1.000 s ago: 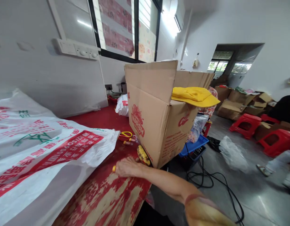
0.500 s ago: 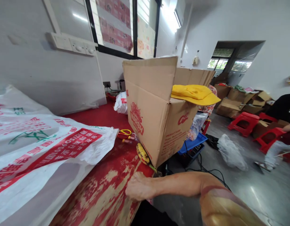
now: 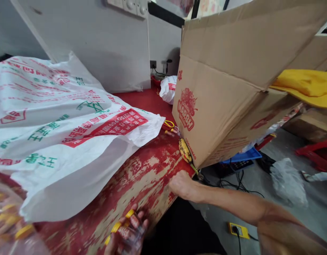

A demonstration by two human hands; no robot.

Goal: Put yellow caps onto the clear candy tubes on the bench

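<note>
Small yellow pieces (image 3: 115,227) are grasped in the left hand (image 3: 127,232). The right hand (image 3: 183,186) is placed on the red-painted counter (image 3: 142,180) edge, grip undeterminable, beside a banana (image 3: 185,150) and a tilted cardboard carton (image 3: 219,88).

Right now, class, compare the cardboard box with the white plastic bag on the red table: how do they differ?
The cardboard box is stiff and brown and keeps its square shape with a flap standing up, while the white plastic bag is soft and lies draped and creased. The box has a red MARSH logo; the bag has large red and green Chinese characters. Both carry red print.
</note>
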